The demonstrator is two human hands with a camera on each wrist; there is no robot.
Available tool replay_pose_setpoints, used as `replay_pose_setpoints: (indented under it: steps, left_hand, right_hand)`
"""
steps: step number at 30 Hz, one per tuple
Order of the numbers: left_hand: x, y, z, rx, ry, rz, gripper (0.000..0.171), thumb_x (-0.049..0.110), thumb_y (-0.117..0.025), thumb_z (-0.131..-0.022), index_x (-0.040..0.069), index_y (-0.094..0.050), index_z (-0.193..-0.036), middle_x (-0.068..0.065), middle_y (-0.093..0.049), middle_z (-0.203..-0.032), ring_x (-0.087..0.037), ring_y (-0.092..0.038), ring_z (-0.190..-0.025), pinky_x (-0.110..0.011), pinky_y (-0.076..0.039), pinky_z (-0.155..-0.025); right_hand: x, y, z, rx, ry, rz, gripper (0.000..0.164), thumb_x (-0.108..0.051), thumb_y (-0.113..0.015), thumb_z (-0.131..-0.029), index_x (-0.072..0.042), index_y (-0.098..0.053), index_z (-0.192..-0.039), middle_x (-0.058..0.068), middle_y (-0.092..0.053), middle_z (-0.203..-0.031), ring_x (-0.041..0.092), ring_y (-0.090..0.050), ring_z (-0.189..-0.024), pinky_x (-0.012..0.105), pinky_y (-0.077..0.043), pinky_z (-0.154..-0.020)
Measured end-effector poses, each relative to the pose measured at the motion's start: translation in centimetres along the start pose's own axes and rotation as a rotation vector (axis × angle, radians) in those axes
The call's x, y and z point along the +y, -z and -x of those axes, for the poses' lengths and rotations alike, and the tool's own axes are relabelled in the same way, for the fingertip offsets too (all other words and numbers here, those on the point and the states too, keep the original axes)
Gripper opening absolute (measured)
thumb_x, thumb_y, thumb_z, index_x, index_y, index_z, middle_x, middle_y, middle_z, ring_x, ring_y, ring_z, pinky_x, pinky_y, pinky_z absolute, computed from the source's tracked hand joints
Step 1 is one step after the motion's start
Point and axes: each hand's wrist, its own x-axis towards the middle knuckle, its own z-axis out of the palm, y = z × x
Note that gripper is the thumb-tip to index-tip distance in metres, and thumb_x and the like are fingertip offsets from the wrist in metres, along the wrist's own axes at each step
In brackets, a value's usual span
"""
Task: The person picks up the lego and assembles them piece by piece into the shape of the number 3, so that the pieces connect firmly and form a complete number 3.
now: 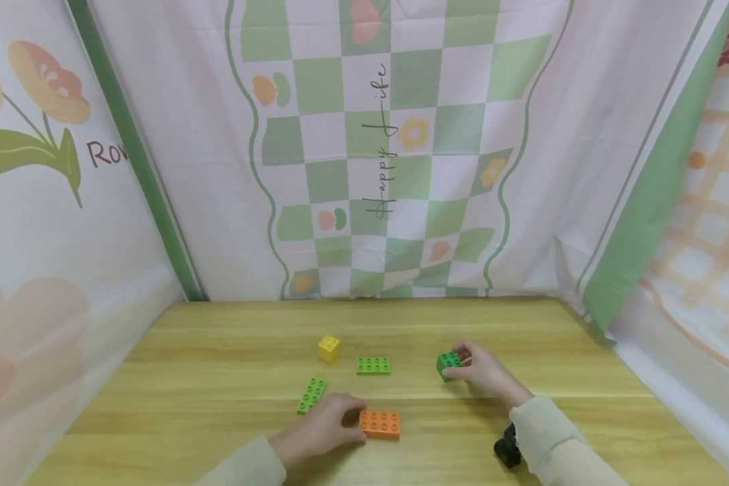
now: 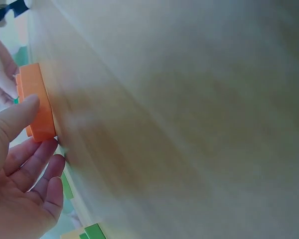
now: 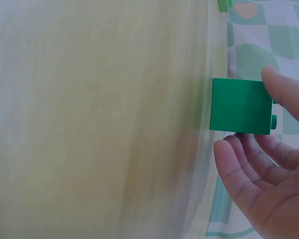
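Note:
In the head view an orange building brick point(image 1: 379, 425) with two rows of studs lies on the table. My left hand point(image 1: 325, 428) holds its left end, fingers on the far side and thumb on the near side. From the left wrist, the thumb overlaps the orange brick point(image 2: 40, 102) and the fingertips meet its end. Farther right, my right hand point(image 1: 480, 370) pinches a dark green block-shaped brick point(image 1: 447, 366), studs up. In the right wrist view the thumb is at one corner of the green brick point(image 3: 240, 106), with the other fingers along the opposite side.
A light green flat brick point(image 1: 312, 396) lies just beyond my left hand. Another light green brick point(image 1: 373, 366) and a yellow brick point(image 1: 329, 349) are farther back on the wooden table point(image 1: 219, 358). A black object point(image 1: 507, 448) sits by my right sleeve. Printed curtains point(image 1: 206, 202) surround the table.

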Motion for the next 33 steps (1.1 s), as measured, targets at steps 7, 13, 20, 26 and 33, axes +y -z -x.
replay_pose_setpoints:
  steps: [7, 13, 20, 26, 33]
  left_hand:
    - [0.1, 0.1, 0.0, -0.009, 0.022, 0.015, 0.042, 0.028, -0.074, -0.075, 0.011, -0.064, -0.112, 0.005, -0.062, -0.109, -0.011, -0.056, -0.101, -0.032, -0.045, -0.088]
    - [0.3, 0.2, 0.0, -0.016, 0.035, 0.037, 0.039, 0.027, -0.075, -0.075, 0.011, -0.065, -0.109, 0.005, -0.063, -0.106, -0.008, -0.056, -0.098, -0.029, -0.046, -0.086]
    - [0.2, 0.2, 0.0, -0.007, 0.019, 0.042, 0.039, 0.026, -0.075, -0.075, 0.01, -0.065, -0.109, 0.004, -0.064, -0.106, -0.008, -0.057, -0.097, -0.028, -0.046, -0.084]
    - [0.2, 0.2, 0.0, -0.007, 0.007, 0.035, 0.039, 0.026, -0.075, -0.075, 0.01, -0.065, -0.109, 0.004, -0.064, -0.105, -0.008, -0.057, -0.097, -0.028, -0.047, -0.084]
    - [0.1, 0.0, -0.1, 0.003, 0.016, 0.032, 0.037, 0.026, -0.075, -0.075, 0.01, -0.066, -0.108, 0.005, -0.064, -0.104, -0.007, -0.057, -0.095, -0.027, -0.047, -0.083]
  right_hand:
    - [-0.2, -0.1, -0.1, 0.008, -0.013, 0.025, 0.047, -0.016, -0.073, -0.079, 0.007, -0.05, -0.113, 0.013, -0.054, -0.1, 0.027, -0.054, -0.09, 0.037, -0.05, -0.071]
    - [-0.3, 0.0, -0.1, 0.003, -0.039, 0.017, 0.046, -0.016, -0.071, -0.081, 0.006, -0.05, -0.115, 0.013, -0.054, -0.103, 0.027, -0.055, -0.091, 0.037, -0.05, -0.071]
    - [-1.0, 0.1, 0.2, -0.004, -0.014, -0.031, 0.048, -0.015, -0.071, -0.081, 0.006, -0.049, -0.118, 0.015, -0.054, -0.106, 0.025, -0.056, -0.09, 0.035, -0.051, -0.069]
    - [-1.9, 0.1, 0.4, -0.016, 0.059, -0.041, 0.046, -0.013, -0.07, -0.082, 0.006, -0.05, -0.118, 0.013, -0.056, -0.105, 0.024, -0.057, -0.088, 0.034, -0.051, -0.068]
    - [-2.8, 0.0, 0.4, -0.048, 0.146, -0.046, 0.048, -0.014, -0.07, -0.082, 0.007, -0.051, -0.121, 0.013, -0.058, -0.105, 0.027, -0.056, -0.09, 0.033, -0.051, -0.068]
